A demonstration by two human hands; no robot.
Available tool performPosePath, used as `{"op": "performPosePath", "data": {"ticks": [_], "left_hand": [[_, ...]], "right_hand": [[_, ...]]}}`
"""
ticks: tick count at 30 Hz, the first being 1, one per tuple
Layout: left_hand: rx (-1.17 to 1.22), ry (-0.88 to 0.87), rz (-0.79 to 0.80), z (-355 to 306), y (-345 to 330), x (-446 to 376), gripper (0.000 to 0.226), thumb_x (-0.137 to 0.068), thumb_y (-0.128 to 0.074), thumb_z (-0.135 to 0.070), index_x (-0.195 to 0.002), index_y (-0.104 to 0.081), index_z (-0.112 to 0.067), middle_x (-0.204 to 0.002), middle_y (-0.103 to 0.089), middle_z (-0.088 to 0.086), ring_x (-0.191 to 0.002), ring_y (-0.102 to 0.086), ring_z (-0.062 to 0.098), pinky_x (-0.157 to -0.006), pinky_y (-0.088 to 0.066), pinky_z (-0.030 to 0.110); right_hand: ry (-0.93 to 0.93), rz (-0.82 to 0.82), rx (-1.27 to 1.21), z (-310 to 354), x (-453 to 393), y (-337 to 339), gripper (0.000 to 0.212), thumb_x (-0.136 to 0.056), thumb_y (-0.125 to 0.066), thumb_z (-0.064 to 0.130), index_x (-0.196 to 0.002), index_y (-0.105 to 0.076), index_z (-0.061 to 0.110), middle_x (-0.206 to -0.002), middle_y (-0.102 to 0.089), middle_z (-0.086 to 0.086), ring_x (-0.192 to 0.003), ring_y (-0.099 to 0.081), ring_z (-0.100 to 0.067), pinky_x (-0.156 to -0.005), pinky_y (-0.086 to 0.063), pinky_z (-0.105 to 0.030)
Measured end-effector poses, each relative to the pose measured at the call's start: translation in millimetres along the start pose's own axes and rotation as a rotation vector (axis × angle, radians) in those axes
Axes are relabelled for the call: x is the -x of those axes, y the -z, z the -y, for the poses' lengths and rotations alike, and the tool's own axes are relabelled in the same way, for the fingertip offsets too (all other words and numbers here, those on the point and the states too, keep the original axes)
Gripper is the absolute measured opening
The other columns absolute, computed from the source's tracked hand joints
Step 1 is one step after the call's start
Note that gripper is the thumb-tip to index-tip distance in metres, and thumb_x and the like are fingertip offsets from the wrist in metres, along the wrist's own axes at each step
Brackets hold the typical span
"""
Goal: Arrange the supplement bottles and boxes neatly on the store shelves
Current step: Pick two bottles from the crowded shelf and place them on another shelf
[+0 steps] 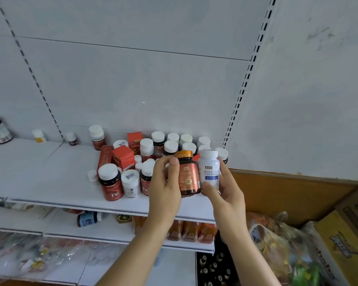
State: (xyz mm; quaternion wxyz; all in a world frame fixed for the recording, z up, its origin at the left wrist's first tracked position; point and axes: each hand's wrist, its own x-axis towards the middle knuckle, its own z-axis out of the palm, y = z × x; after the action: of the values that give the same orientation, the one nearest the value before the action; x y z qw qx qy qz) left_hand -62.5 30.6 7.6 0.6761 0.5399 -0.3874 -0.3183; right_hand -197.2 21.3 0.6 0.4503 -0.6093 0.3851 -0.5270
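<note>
Two bottles held upright, side by side, above the front edge of the white metal shelf [39,174]. Left hand [165,188] gripping the dark amber bottle with the orange-gold cap [187,174]; right hand [225,193] gripping the white plastic bottle with the blue label [209,170]. Behind, toward the shelf's right rear corner, crowded white-capped bottles [171,146] and red cardboard boxes [123,157]. Near the front edge, a red-labelled "Fe" bottle [111,182].
</note>
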Motion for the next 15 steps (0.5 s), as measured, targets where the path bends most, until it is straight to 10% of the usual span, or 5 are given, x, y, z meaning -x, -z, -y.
{"op": "performPosePath", "data": {"ticks": [15], "left_hand": [[-0.008,-0.006,-0.091,-20,79,6,0.034,-0.107,-0.037,-0.02,-0.119,-0.067,-0.032,-0.103,-0.072,-0.014,-0.096,-0.066,0.003,-0.073,-0.053,0.017]], "right_hand": [[-0.069,0.123,-0.089,7,16,-70,0.059,-0.092,-0.07,0.016,-0.143,-0.046,0.032,-0.119,-0.071,-0.004,-0.105,-0.07,-0.019,-0.089,-0.058,-0.03]]}}
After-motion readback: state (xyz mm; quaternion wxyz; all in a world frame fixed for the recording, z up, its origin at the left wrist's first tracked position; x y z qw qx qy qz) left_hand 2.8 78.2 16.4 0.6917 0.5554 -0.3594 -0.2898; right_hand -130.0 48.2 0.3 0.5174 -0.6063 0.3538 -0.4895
